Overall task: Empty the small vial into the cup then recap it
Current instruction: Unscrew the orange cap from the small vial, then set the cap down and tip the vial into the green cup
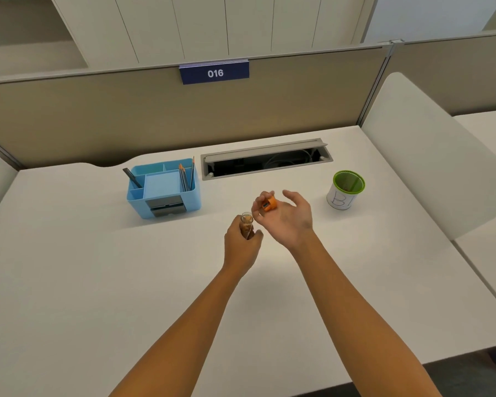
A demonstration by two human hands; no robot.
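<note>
My left hand grips a small clear vial upright over the middle of the white desk; its mouth is uncapped and brownish contents show inside. Just to its right, my right hand pinches the orange cap between thumb and fingertips, palm turned up. The cap is apart from the vial, a little above and right of its mouth. A white cup with a green rim stands further right, with marker writing on its side.
A blue desk organiser with pencils stands left of the hands. An open cable tray is sunk into the desk behind them. A white partition bounds the desk on the right, a beige panel at the back.
</note>
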